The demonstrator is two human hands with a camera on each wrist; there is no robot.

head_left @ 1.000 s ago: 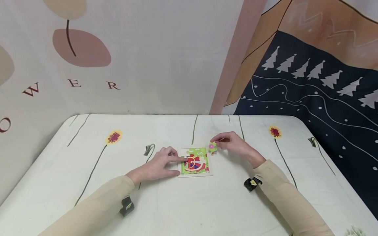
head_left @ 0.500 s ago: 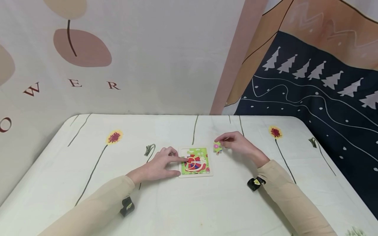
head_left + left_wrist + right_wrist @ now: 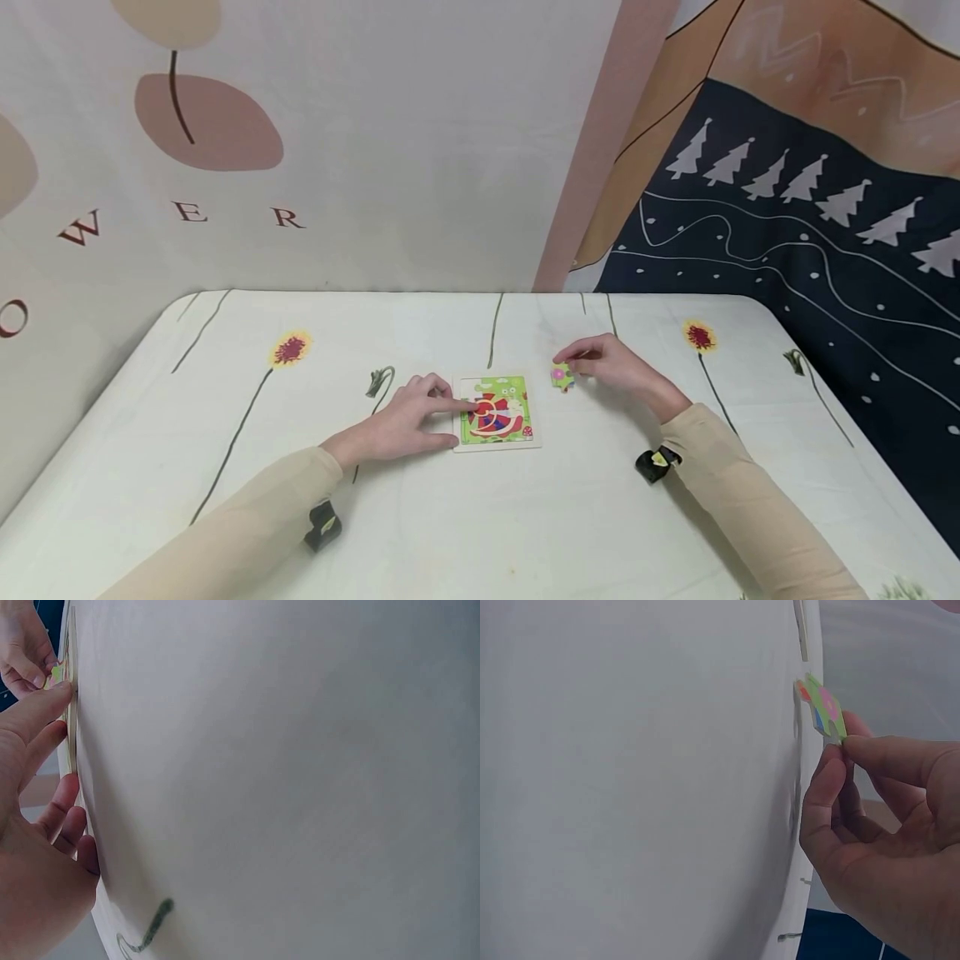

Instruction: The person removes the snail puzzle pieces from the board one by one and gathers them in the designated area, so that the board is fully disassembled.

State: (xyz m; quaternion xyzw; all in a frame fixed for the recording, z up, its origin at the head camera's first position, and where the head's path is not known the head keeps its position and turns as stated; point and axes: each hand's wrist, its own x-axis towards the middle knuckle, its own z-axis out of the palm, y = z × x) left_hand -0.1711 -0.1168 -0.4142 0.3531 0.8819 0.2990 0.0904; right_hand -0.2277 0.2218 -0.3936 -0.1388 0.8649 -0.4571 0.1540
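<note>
A square jigsaw puzzle point(image 3: 495, 429) in a pale frame lies on the table, printed with a red and blue picture on green. Its upper left corner shows bare, pale backing. My left hand point(image 3: 405, 419) lies at its left side, index finger stretched over the picture and thumb at the frame's lower left corner. To the right of the frame, my right hand point(image 3: 606, 364) pinches a green puzzle piece point(image 3: 562, 377) with a pink flower between thumb and fingers. In the right wrist view the puzzle piece point(image 3: 825, 709) is tilted, held by one edge above the cloth.
A white tablecloth point(image 3: 450, 533) with printed flowers covers the table. Behind it hangs a pale printed curtain point(image 3: 420, 167), with a dark tree-patterned cloth point(image 3: 750, 233) at the right. Each sleeve has a black wrist device point(image 3: 324, 525) near the cuff.
My right hand has moved a little to the right, away from the frame, carrying the puzzle piece, which has turned slightly. My left hand stays on the puzzle.
</note>
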